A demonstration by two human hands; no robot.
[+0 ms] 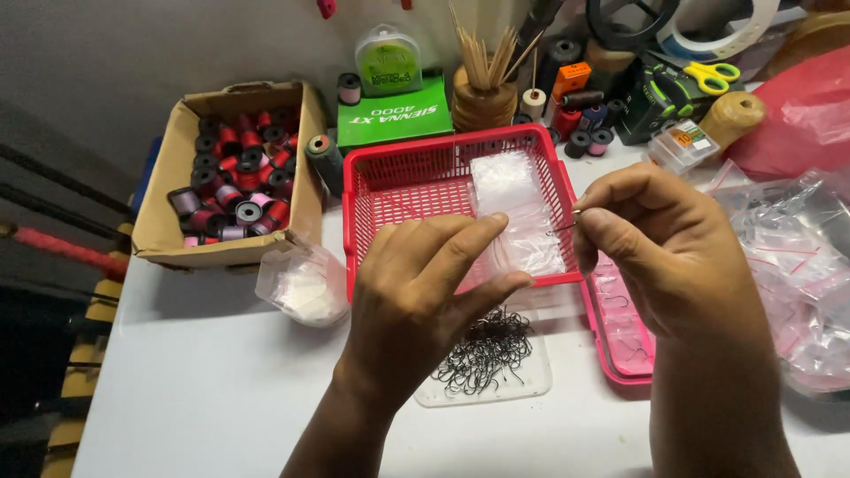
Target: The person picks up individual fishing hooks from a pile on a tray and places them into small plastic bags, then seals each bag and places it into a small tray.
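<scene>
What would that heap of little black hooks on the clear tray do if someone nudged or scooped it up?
The black hooks look thin and wiry, so probably very light. They lie tangled, so likely they would lift in clumps, snagging each other. The clear tray looks flat and rimless, so a push may scatter some onto the white table.

One head-worn view looks steeply down, close over the white table (204, 381), probably tilted slightly
</scene>
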